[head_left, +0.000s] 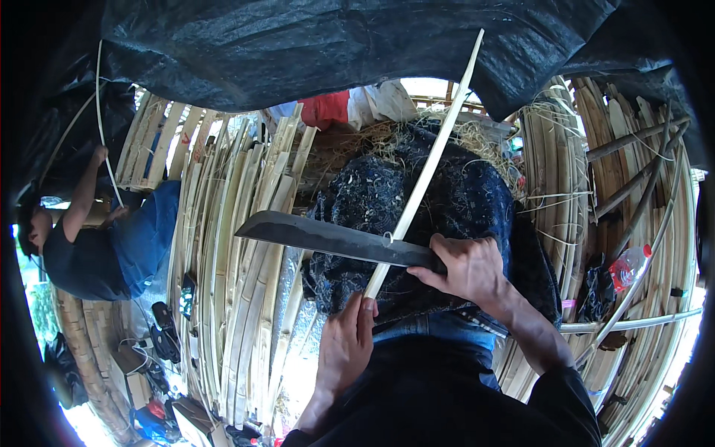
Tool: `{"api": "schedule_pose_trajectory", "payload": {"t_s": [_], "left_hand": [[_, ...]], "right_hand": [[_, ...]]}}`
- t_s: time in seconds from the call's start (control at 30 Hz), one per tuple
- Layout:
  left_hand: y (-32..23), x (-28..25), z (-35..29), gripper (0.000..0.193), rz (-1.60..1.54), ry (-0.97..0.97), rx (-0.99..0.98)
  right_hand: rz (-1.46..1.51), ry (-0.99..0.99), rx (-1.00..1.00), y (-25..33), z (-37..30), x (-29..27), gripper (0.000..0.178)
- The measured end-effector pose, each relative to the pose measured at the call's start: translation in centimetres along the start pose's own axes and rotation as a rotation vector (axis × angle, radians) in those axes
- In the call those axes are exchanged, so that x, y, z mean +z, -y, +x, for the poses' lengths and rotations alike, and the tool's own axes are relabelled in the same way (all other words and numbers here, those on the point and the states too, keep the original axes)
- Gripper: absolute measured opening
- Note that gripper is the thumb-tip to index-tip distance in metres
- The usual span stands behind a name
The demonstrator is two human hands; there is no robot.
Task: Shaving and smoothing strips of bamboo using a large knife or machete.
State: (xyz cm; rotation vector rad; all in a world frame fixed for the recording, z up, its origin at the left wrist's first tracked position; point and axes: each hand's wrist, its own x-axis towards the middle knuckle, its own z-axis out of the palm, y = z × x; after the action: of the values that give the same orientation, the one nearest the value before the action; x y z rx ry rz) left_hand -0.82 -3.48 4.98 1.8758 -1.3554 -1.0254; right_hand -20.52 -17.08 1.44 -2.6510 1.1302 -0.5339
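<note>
My left hand (348, 339) is closed on the lower end of a long, pale bamboo strip (434, 156), which slants away from me up to the right. In my right hand (471, 270) is the handle of a machete (320, 237) with a broad dark blade. The blade points left and lies across the strip, a short way beyond my left fingers. A small curl of shaving stands where blade and strip meet. Beneath both, a dark patterned cloth (357, 190) covers my lap, sprinkled with pale shavings.
Split bamboo slats (231, 268) lie lengthwise to my left, with more slats (555, 164) at right. A co-worker (93, 246) at far left holds a thin strip. Black plastic sheeting (298, 52) hangs ahead. A plastic bottle (630, 267) and dark poles (633, 175) lie right.
</note>
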Motion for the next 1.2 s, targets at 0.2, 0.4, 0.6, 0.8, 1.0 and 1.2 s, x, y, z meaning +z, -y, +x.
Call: {"api": "schedule_pose_trajectory", "payload": {"t_s": [0.2, 0.4, 0.6, 0.8, 1.0, 1.2], "left_hand": [[0.6, 0.8, 0.9, 0.017, 0.018, -0.003, 0.021], [0.1, 0.0, -0.4, 0.02, 0.086, 0.043, -0.03], [0.9, 0.4, 0.5, 0.019, 0.093, -0.002, -0.021], [0.9, -0.2, -0.9, 0.02, 0.061, -0.04, -0.004], [1.0, -2.3, -4.1, 0.027, 0.053, 0.067, -0.215], [1.3, 0.2, 0.0, 0.027, -0.018, 0.036, -0.093]], "right_hand": [[-0.002, 0.069, 0.042, 1.8, -0.8, 0.1, 0.054], [-0.061, -0.051, 0.055, -1.3, 0.3, -0.4, 0.056], [0.011, -0.012, -0.055, 0.9, -1.3, 0.6, 0.055], [-0.081, -0.121, 0.003, -1.7, -0.6, 0.2, 0.055], [-0.245, -0.273, 0.277, -8.3, -1.2, 2.3, 0.052], [0.065, 0.074, 0.045, 1.0, -3.1, 0.9, 0.058]]}}
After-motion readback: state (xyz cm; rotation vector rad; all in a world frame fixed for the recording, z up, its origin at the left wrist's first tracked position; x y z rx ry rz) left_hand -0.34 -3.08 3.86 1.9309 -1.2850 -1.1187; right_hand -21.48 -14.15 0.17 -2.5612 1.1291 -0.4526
